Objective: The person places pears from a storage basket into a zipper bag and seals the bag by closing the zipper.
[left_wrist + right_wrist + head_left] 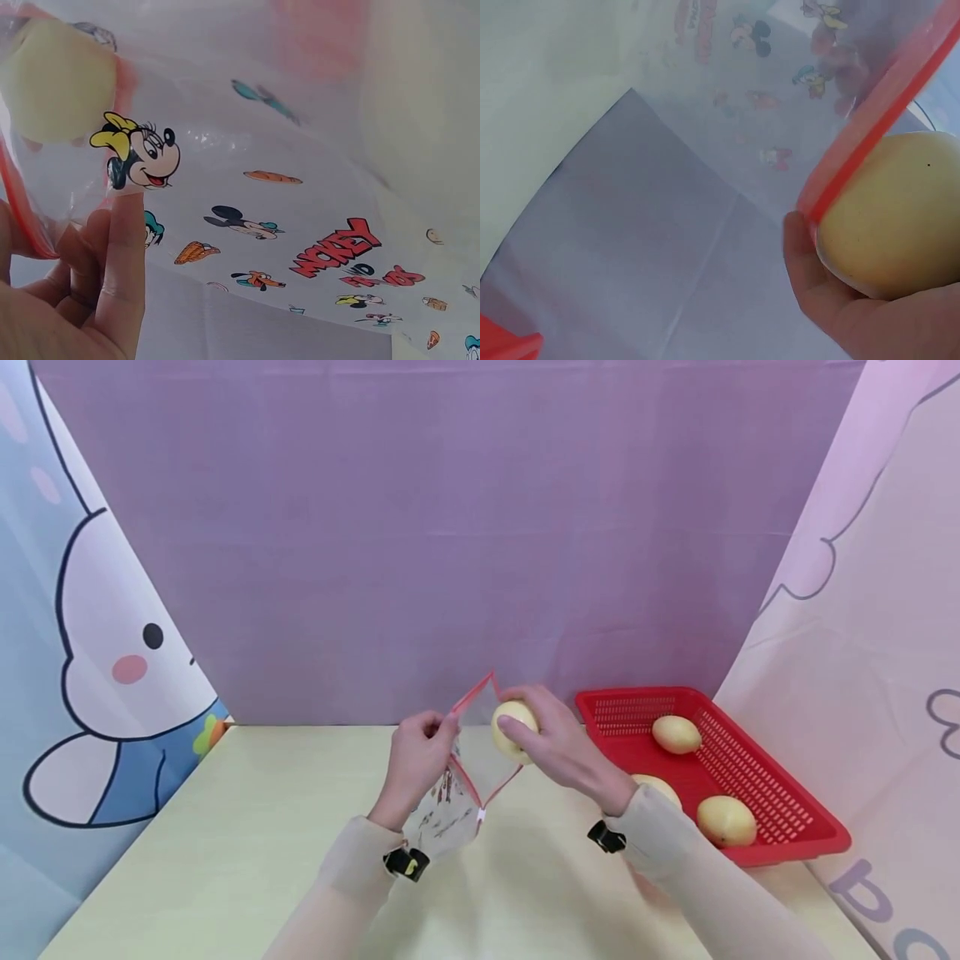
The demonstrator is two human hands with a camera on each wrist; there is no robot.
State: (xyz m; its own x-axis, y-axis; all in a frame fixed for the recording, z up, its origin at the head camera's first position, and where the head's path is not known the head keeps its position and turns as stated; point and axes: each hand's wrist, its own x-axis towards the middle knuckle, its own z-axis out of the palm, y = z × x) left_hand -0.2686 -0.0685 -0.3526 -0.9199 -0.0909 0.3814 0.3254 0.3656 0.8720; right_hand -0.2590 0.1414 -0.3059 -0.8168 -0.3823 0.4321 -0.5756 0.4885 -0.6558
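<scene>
My left hand pinches one side of the red rim of a clear zip bag printed with cartoon figures. The bag's mouth gapes toward the right, and a white slider sits at its near corner. Curled around a pale yellow oval fruit, my right hand holds it at that mouth. In the right wrist view the fruit lies against the red zip edge, and a fingertip touches the rim. Through the film, the left wrist view shows the fruit blurred.
A red plastic basket stands on the right of the pale table, with several more yellow fruits inside, one partly hidden by my right sleeve. A purple cloth hangs behind the table, and printed cloths flank both sides.
</scene>
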